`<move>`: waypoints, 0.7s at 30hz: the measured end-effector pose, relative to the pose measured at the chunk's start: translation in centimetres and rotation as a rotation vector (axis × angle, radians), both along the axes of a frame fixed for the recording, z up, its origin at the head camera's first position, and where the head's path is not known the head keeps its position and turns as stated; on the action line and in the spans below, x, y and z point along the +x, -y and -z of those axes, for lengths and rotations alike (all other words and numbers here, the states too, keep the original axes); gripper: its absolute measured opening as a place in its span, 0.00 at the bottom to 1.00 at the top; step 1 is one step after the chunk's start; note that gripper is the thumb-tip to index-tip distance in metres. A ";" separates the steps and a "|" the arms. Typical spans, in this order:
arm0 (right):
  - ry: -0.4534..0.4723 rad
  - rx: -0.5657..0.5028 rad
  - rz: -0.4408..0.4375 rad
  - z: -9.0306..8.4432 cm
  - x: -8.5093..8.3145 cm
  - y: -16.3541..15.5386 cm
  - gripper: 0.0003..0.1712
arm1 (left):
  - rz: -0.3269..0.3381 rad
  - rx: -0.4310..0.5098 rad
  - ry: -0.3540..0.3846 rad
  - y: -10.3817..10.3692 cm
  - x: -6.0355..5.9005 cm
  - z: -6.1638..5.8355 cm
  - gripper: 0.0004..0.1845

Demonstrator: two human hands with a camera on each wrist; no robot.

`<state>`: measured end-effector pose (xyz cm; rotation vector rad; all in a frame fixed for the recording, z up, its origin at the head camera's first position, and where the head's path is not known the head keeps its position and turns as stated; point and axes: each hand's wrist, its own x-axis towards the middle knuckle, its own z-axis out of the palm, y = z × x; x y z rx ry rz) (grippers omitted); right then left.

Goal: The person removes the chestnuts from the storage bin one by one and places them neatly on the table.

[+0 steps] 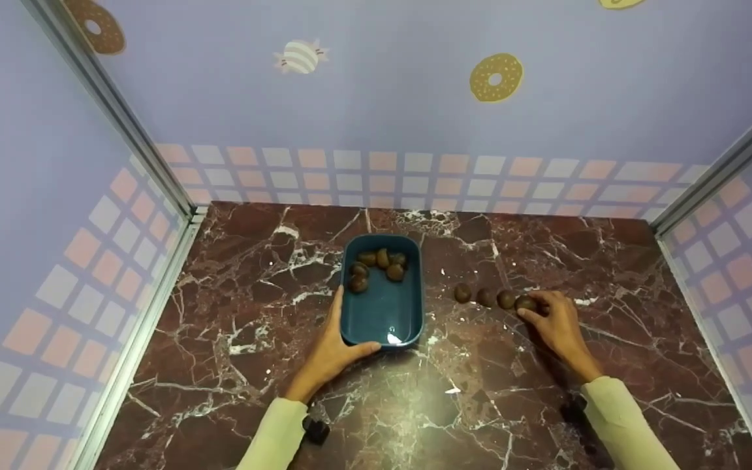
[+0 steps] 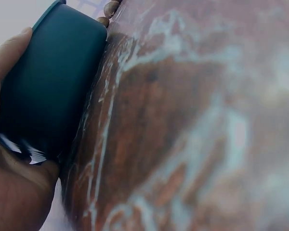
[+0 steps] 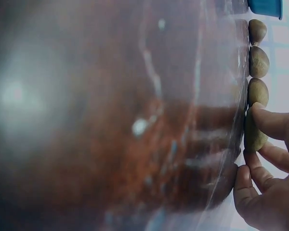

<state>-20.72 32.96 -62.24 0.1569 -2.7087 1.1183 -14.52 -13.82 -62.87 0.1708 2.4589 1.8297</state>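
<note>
A teal rectangular dish [image 1: 382,320] stands on the marble surface, with several brown chestnuts [image 1: 395,271] gathered toward its far end. My left hand [image 1: 333,349] holds the dish at its near left corner, fingers along the left side and thumb on the near rim. In the left wrist view that hand [image 2: 19,187] lies against the outer wall of the dish [image 2: 53,77]. To the right of the dish, chestnuts [image 1: 462,292] form a short row. My right hand [image 1: 555,326] pinches the rightmost chestnut [image 3: 254,132] between thumb and fingers, right beside its neighbour [image 3: 258,92].
Dark red marble with white veins [image 1: 245,378] covers the work surface. A lilac wall [image 1: 395,111] with printed doughnuts and sweets closes off the back, and side panels [image 1: 30,261] stand left and right. Black wrist straps [image 1: 315,431] sit at the sleeves.
</note>
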 end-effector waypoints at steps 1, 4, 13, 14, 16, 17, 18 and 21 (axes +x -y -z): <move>-0.007 0.006 -0.003 0.0 0.0 0.0 0.22 | 0.002 0.006 0.003 0.0 0.0 0.0 0.74; -0.032 0.009 -0.008 0.1 0.0 -0.1 0.22 | 0.003 0.021 0.010 -0.1 -0.1 0.1 0.73; -0.127 -0.065 0.000 1.5 -0.7 -0.8 0.19 | -0.007 0.021 0.004 -0.2 0.1 0.1 0.74; -0.116 -0.060 -0.001 1.4 -0.7 -0.6 0.19 | -0.010 0.020 0.005 -0.1 0.1 0.1 0.74; -0.116 -0.074 -0.004 1.6 -1.0 -0.8 0.19 | -0.013 0.016 0.008 -0.1 0.2 0.1 0.75; -0.111 -0.082 0.009 1.9 -1.2 -1.0 0.19 | -0.014 0.014 0.011 0.0 0.2 0.1 0.75; -0.100 -0.090 0.024 2.1 -1.4 -1.1 0.19 | -0.013 0.015 0.011 0.0 0.1 0.1 0.75; -0.062 -0.087 0.049 1.8 -1.6 -1.1 0.19 | -0.005 0.014 0.008 0.0 -0.1 0.0 0.76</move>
